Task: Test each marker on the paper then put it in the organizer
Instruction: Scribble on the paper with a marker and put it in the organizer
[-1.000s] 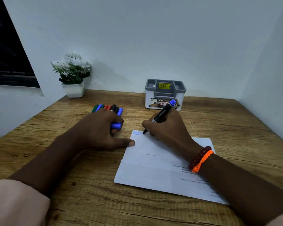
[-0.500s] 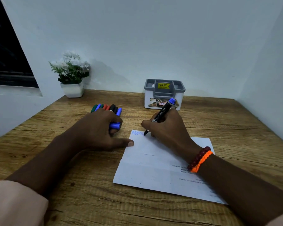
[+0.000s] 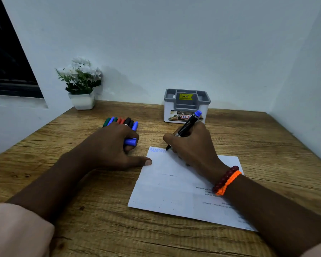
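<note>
A white sheet of paper lies on the wooden table. My right hand grips a black marker with a blue end, its tip touching the paper's top left corner beside a blue zigzag line. My left hand rests on the table with its thumb on the paper's left edge, and its fingers hold a blue cap. A row of several markers in green, blue, red and black lies just behind that hand, partly hidden. The grey and white organizer stands at the back.
A small white pot with white flowers stands in the back left corner. Walls close the table at the back and right. A dark window is at the far left. Red and orange bracelets circle my right wrist.
The marker tip has moved to the right along the paper's top edge, and the blue zigzag line has grown longer. My left hand has stayed in place.
</note>
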